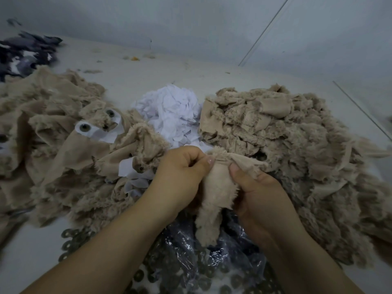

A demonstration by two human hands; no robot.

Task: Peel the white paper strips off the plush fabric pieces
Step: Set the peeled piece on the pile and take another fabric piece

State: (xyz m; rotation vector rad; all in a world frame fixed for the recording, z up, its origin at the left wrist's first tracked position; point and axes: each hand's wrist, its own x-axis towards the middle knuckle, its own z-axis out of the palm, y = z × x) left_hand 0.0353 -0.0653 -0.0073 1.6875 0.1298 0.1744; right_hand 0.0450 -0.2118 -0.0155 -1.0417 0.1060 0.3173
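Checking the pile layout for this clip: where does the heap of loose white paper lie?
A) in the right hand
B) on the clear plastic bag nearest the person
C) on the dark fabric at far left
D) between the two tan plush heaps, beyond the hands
D: the white paper heap sits between the left plush heap and the right plush heap, beyond both hands.

I count two hands, the left hand (180, 172) and right hand (261, 194). Two beige plush heaps: left heap (53, 134), right heap (286, 134). One white paper pile (171, 111).
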